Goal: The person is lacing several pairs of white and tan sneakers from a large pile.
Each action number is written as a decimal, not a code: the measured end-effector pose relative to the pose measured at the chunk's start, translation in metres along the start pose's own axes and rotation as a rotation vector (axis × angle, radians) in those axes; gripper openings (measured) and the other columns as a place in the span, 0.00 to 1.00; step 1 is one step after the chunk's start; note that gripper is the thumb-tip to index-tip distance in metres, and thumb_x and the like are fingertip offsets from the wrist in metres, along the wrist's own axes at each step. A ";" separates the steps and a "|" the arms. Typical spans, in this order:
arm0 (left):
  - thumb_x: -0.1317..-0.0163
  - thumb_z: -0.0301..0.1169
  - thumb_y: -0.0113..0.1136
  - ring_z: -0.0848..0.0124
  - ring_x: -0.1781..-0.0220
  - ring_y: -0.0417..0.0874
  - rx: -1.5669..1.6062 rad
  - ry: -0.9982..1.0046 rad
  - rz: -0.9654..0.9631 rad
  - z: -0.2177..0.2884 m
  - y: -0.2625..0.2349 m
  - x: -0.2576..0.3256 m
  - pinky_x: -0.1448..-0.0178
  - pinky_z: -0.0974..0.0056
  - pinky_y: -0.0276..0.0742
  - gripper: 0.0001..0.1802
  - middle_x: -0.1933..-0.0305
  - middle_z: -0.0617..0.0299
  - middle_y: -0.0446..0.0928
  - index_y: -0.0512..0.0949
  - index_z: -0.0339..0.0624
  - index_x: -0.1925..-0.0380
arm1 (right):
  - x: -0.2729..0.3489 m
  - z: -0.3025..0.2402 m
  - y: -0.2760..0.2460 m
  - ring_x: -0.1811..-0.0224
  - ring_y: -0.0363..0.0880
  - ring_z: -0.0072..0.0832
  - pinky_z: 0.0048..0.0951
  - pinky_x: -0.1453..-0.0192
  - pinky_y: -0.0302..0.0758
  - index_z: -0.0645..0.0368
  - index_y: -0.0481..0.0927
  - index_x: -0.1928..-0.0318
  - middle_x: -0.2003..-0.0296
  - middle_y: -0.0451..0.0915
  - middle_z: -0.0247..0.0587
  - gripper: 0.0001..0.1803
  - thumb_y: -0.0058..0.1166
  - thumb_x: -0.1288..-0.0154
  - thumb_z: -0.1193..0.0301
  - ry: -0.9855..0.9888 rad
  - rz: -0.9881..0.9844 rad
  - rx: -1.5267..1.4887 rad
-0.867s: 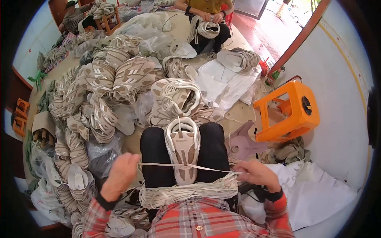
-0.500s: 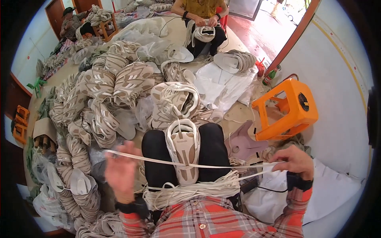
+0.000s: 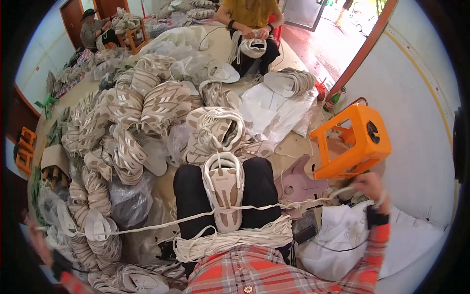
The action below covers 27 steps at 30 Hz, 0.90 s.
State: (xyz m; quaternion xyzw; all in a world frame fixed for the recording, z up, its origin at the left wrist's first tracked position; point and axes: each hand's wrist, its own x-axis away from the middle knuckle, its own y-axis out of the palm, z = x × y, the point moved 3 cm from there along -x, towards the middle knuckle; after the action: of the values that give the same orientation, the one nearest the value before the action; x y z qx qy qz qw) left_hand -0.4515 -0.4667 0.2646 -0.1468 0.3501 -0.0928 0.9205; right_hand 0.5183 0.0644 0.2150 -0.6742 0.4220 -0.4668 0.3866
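Observation:
A beige-and-brown shoe upper [image 3: 223, 171] lies between my knees, its padded opening away from me. One cream shoelace [image 3: 169, 224] runs across its near end and stretches out to both sides. At the far left rim, my left hand [image 3: 40, 245] is closed on one end of the lace; it is dim and partly blurred. Out to the right, my right hand [image 3: 370, 186] is closed round the other end, with a bit of lace hanging below the fingers. A thick bundle of cream laces [image 3: 240, 240] lies over my lap.
Shoe uppers in stacked bundles [image 3: 127, 105] fill the floor to the left and ahead. An orange stool [image 3: 377, 132] lies tipped at right, near a white sack [image 3: 333, 235] and a green bottle [image 3: 334, 99]. Ahead, a seated person [image 3: 252, 29] handles another upper.
My hands have moved apart, the left far out to the left rim and the right slightly up. The lace has been drawn out much longer on the left side.

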 end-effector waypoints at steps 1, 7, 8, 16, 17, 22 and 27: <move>0.36 0.31 0.42 0.69 0.44 0.69 0.455 -0.413 -0.432 0.024 0.120 0.053 0.40 0.67 0.61 0.20 0.47 0.56 0.70 0.68 0.35 0.45 | -0.003 -0.036 0.036 0.67 0.79 0.37 0.34 0.61 0.75 0.60 0.80 0.62 0.69 0.80 0.46 0.14 0.59 0.53 0.75 -0.153 -0.049 -0.169; 0.32 0.37 0.47 0.73 0.67 0.78 1.016 -0.740 -1.188 0.384 0.447 0.331 0.63 0.69 0.75 0.13 0.66 0.59 0.76 0.71 0.37 0.64 | 0.001 -0.252 0.083 0.70 0.76 0.38 0.33 0.65 0.73 0.59 0.74 0.57 0.73 0.75 0.45 0.10 0.47 0.38 0.72 -1.042 -0.233 -0.416; 0.32 0.36 0.46 0.76 0.70 0.76 1.051 -0.718 -1.224 0.403 0.462 0.352 0.66 0.70 0.73 0.12 0.68 0.61 0.75 0.71 0.37 0.64 | 0.004 -0.261 0.074 0.70 0.76 0.38 0.33 0.65 0.73 0.59 0.74 0.57 0.73 0.75 0.45 0.10 0.47 0.38 0.72 -1.057 -0.212 -0.409; 0.36 0.29 0.46 0.80 0.81 0.61 0.383 -0.211 -0.909 0.332 0.468 0.344 0.77 0.70 0.59 0.10 0.84 0.69 0.64 0.75 0.37 0.71 | 0.004 -0.183 0.073 0.76 0.75 0.23 0.19 0.79 0.69 0.63 0.72 0.63 0.76 0.77 0.40 0.08 0.47 0.39 0.72 -0.590 -0.566 -1.960; 0.37 0.28 0.47 0.78 0.80 0.63 0.306 -0.174 -0.875 0.321 0.461 0.347 0.75 0.69 0.60 0.09 0.83 0.64 0.65 0.75 0.36 0.71 | 0.003 -0.180 0.070 0.75 0.75 0.25 0.21 0.77 0.70 0.63 0.72 0.60 0.73 0.77 0.42 0.09 0.46 0.40 0.72 -0.696 -0.485 -2.474; 0.38 0.28 0.49 0.77 0.78 0.67 0.157 -0.315 -0.963 0.302 0.444 0.356 0.73 0.69 0.64 0.09 0.81 0.62 0.70 0.75 0.33 0.72 | -0.010 -0.196 0.060 0.75 0.76 0.28 0.19 0.75 0.72 0.71 0.64 0.43 0.65 0.78 0.43 0.22 0.47 0.36 0.73 -0.029 -0.151 -2.514; 0.39 0.28 0.51 0.74 0.77 0.70 0.138 -0.523 -1.039 0.293 0.432 0.351 0.71 0.69 0.67 0.08 0.80 0.58 0.73 0.76 0.33 0.70 | -0.034 -0.206 0.074 0.74 0.75 0.19 0.16 0.72 0.71 0.67 0.76 0.53 0.68 0.75 0.36 0.14 0.51 0.37 0.74 -0.082 -0.113 -1.667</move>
State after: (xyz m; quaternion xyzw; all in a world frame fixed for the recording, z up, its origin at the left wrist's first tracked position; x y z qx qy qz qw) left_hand 0.0338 -0.0961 0.1120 -0.2571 -0.0132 -0.5151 0.8176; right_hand 0.2987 0.0444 0.1921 -0.7758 0.5802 0.0044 -0.2479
